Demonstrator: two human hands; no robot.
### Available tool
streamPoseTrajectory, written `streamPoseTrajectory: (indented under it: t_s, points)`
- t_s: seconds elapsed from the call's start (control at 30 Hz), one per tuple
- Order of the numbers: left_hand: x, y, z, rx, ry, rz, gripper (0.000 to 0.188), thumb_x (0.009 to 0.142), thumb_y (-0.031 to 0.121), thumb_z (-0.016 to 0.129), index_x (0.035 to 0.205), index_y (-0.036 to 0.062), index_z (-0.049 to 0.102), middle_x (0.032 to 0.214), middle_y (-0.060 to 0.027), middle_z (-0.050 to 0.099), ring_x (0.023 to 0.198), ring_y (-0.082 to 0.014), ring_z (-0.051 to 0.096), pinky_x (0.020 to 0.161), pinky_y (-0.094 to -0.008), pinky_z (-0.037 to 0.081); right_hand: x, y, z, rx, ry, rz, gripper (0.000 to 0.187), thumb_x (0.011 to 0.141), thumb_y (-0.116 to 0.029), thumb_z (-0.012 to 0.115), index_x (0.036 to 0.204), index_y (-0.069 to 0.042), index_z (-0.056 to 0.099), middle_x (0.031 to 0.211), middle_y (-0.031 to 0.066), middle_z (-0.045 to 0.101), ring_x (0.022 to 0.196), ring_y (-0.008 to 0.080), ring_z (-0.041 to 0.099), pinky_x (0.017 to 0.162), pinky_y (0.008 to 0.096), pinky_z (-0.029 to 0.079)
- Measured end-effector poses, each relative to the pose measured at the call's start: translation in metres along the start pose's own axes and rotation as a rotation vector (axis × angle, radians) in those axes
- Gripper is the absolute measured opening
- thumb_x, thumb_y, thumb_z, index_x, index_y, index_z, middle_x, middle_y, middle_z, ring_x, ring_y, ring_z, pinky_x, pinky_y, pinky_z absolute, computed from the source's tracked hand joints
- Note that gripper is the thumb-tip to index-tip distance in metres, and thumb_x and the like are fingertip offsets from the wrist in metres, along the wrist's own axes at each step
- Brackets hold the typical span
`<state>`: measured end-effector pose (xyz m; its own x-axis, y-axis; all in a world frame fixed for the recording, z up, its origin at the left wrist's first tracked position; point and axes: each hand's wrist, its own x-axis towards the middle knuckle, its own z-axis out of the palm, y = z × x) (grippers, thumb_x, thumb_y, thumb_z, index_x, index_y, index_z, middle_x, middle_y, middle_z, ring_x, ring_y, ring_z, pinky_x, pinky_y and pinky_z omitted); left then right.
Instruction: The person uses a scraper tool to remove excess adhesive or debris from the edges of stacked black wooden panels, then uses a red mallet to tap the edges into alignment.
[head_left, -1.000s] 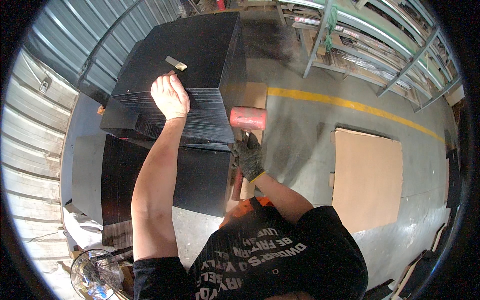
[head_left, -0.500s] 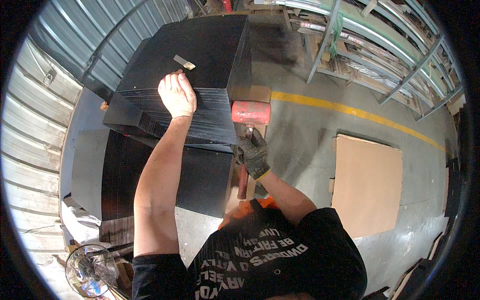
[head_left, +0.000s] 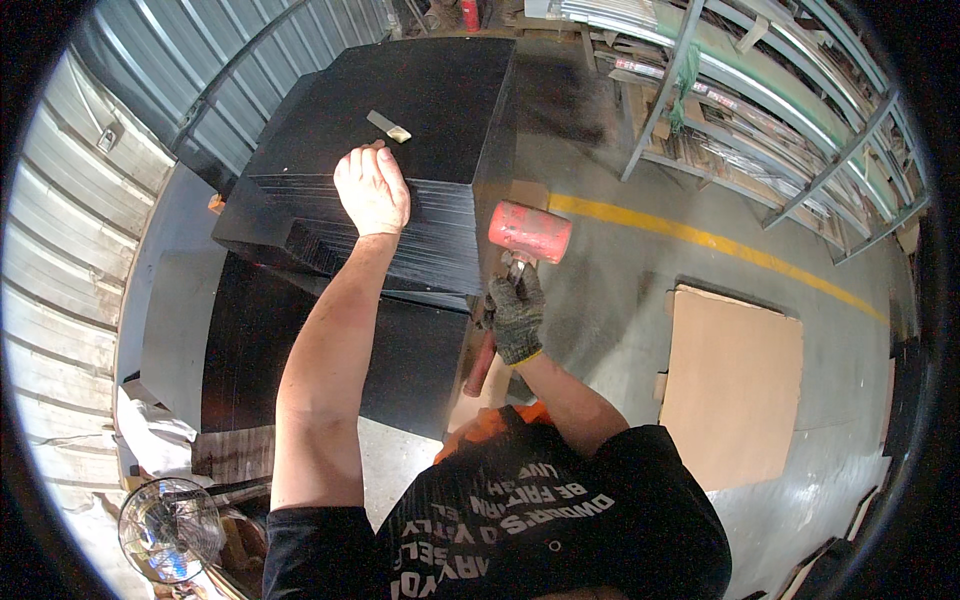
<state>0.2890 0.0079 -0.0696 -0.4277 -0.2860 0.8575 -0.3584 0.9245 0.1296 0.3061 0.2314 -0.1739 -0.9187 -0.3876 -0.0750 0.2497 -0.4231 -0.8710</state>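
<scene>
A tall stack of thin black sheets (head_left: 400, 85) stands in front of me, its layered near side facing me. My bare left hand (head_left: 374, 190) is closed at the top near edge of this stack. Its fingertips are tucked out of sight, so what they grip cannot be made out. Just beyond the knuckles, a small flat metallic strip with a pale yellowish end (head_left: 388, 126) lies on the top sheet. In a dark knitted glove, my right hand (head_left: 516, 312) is wrapped round the handle of a red-headed mallet (head_left: 530, 232). The mallet head is apart from the stack's right side.
Lower black sheets (head_left: 415, 365) lie between me and the stack. Corrugated metal wall (head_left: 75, 230) runs along the left, with a wire fan (head_left: 170, 530) at lower left. Brown cardboard (head_left: 735, 385) lies on the right floor. A loaded metal rack (head_left: 760, 120) stands far right.
The mallet has swung right, away from the stack's side, and its head is now tilted. My left hand stays at the stack's edge; the whole view has shifted slightly.
</scene>
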Motion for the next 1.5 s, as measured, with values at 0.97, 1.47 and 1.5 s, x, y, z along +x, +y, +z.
streamPoseTrajectory:
  t_s: [0.97, 1.47, 1.5]
  points:
    - [0.001, 0.0, -0.001, -0.031, 0.071, 0.052, 0.026, 0.097, 0.017, 0.038, 0.097, 0.0044, 0.061, 0.092, -0.0117, 0.06, 0.087, -0.0306, 0.054, 0.082, -0.0406, 0.04, 0.002, -0.008, 0.005, 0.021, -0.052, -0.102, 0.033, 0.09, -0.003, 0.061, 0.121, -0.01, 0.052, 0.077, -0.0026, 0.055, 0.058, 0.0069, 0.051, 0.048, 0.0232, 0.044]
    - [0.001, 0.003, -0.002, -0.014, 0.071, 0.038, 0.025, 0.097, 0.016, 0.04, 0.097, 0.0038, 0.062, 0.092, -0.012, 0.06, 0.089, -0.0309, 0.055, 0.083, -0.0409, 0.041, 0.011, -0.005, -0.002, -0.064, -0.129, -0.247, 0.032, 0.089, 0.0, 0.06, 0.12, -0.006, 0.054, 0.081, -0.0008, 0.056, 0.067, 0.0075, 0.052, 0.058, 0.024, 0.046]
    - [0.001, 0.004, -0.003, -0.018, 0.066, 0.039, 0.025, 0.097, 0.016, 0.04, 0.097, 0.0037, 0.062, 0.092, -0.0121, 0.06, 0.088, -0.0311, 0.055, 0.083, -0.0409, 0.041, 0.011, -0.003, -0.003, -0.02, -0.137, -0.24, 0.031, 0.089, 0.0, 0.061, 0.118, -0.007, 0.054, 0.082, -0.0011, 0.055, 0.066, 0.0077, 0.052, 0.057, 0.0245, 0.046]
